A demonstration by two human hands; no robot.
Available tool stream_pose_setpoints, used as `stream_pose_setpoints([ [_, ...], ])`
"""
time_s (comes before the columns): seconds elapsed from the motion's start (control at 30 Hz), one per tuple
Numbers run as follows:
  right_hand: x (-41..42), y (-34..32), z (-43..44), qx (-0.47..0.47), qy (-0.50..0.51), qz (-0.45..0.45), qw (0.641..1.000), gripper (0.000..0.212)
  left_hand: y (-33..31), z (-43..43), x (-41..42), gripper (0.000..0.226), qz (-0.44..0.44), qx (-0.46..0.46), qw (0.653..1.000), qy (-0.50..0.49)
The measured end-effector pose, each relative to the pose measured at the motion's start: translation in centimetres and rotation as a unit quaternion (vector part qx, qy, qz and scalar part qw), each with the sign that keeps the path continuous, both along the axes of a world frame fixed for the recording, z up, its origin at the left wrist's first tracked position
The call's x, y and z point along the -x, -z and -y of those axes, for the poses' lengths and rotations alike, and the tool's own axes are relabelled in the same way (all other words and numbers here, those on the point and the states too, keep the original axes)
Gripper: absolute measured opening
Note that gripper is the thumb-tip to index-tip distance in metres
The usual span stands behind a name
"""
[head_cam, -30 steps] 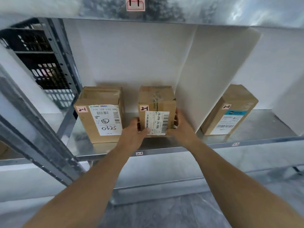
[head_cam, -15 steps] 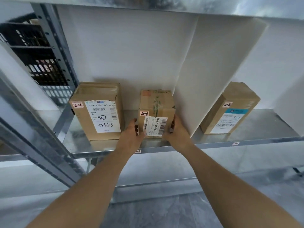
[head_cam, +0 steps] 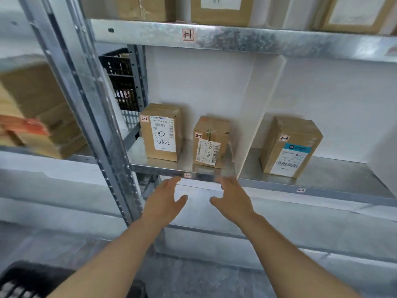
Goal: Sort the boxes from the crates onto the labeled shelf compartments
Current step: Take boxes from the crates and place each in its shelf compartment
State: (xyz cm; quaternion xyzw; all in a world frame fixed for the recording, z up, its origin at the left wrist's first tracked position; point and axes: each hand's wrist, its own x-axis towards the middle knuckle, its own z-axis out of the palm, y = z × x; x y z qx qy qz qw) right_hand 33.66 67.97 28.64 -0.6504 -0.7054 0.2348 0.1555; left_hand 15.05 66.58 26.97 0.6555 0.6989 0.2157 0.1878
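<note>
A small cardboard box [head_cam: 209, 143] marked 2-1 stands upright on the metal shelf [head_cam: 184, 163], in the compartment labelled 2-1 [head_cam: 187, 175]. A taller box [head_cam: 161, 132], also marked 2-1, stands to its left. My left hand [head_cam: 165, 198] and my right hand [head_cam: 233, 197] hover below the shelf's front edge, fingers spread, palms facing each other, holding nothing. Both are clear of the small box. A white divider [head_cam: 262, 117] separates this compartment from the one labelled 2-2, where a third box [head_cam: 290, 147] marked 2-2 stands.
A steel upright [head_cam: 90, 104] runs down the left. Above, the shelf labelled 1-1 [head_cam: 188, 35] carries several boxes. More boxes [head_cam: 38, 117] lie on the neighbouring rack at left. A black crate [head_cam: 122, 82] sits behind the shelf, another black crate [head_cam: 25, 280] at bottom left.
Both hands have let go of the small box and drawn back below the shelf edge. The box stays standing on the shelf. The view has pulled back and tilted up.
</note>
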Motion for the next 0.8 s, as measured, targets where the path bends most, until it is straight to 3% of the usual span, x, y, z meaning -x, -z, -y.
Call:
stream_pose_setpoints([
  [0.23, 0.0, 0.0, 8.5, 0.014, -0.151, 0.083, 0.985, 0.054, 1.0, 12.7, -0.3, 0.062, -0.083, 0.005, 0.995, -0.059],
  [0.57, 6.0, 1.7, 17.2, -0.010, -0.309, 0.113, 0.944, 0.051, 2.6, 27.1, 3.9, 0.069, -0.114, 0.051, 0.972, -0.197],
  [0.8, 12.8, 2.3, 23.0, -0.024, -0.400, 0.158, 0.902, 0.052, 4.3, 35.4, 8.1, 0.073, -0.088, 0.078, 0.952, -0.281],
])
